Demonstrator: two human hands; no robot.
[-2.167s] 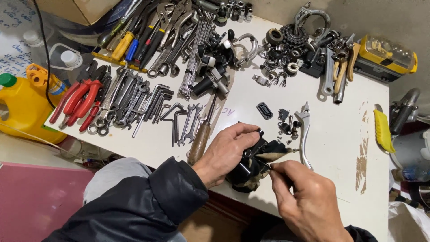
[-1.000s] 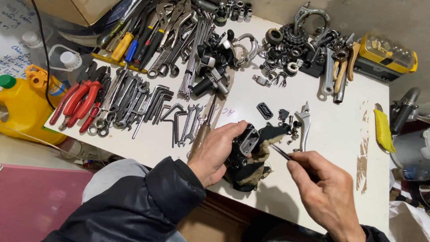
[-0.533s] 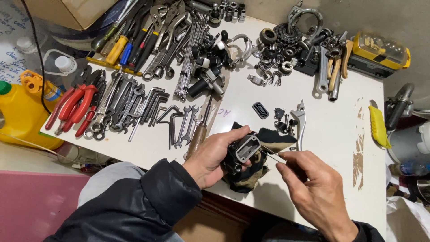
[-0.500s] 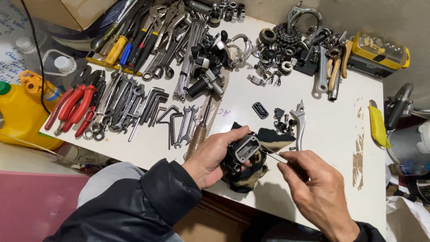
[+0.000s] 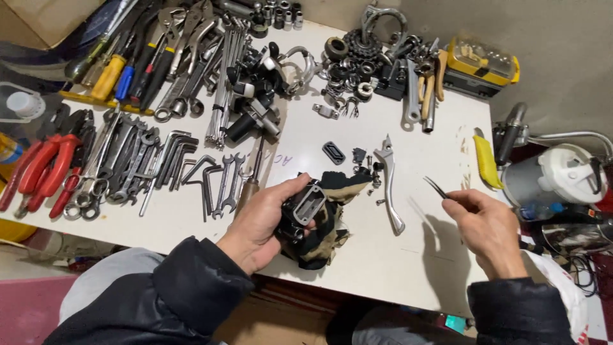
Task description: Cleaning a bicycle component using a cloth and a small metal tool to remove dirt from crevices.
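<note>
The small metal part (image 5: 305, 206) is held tight in the left hand (image 5: 262, 223); the thin tweezers (image 5: 437, 188), pinched by the right hand (image 5: 488, 231), have been pulled away.

My little repair workshop — white bench (image 5: 357, 281) buried in wrenches (image 5: 223, 182), red pliers (image 5: 38, 172), screwdrivers (image 5: 118, 70) and greasy sprockets (image 5: 357, 48).

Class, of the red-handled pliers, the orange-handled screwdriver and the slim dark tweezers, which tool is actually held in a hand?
The slim dark tweezers, pinched in the right hand; the others lie on the table.
</note>
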